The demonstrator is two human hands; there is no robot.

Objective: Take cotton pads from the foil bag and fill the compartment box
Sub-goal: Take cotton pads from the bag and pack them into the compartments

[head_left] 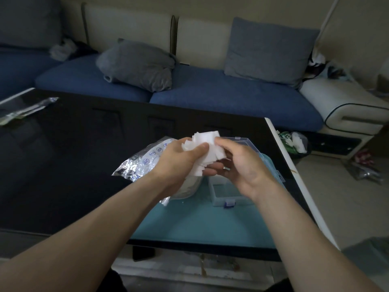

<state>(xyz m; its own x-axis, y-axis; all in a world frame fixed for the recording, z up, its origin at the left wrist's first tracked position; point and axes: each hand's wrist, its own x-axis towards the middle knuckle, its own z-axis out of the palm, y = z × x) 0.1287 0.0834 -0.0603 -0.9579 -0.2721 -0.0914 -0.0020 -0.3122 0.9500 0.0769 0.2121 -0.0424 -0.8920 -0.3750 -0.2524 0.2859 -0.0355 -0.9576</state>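
Observation:
A loose stack of white square cotton pads is held up above the table between both hands. My left hand grips the stack from the left, thumb across its front. My right hand pinches the stack's right edge with curled fingers. Under my left wrist lies the silver foil bag, crumpled, its printed side up. The clear plastic compartment box sits open on the teal mat below my right hand, its lid raised behind. My hands hide most of the box's compartments.
The teal mat covers the near right part of a glossy black table, whose white right edge runs diagonally. A thin plastic wrapper lies at the far left. A blue sofa with grey cushions stands behind.

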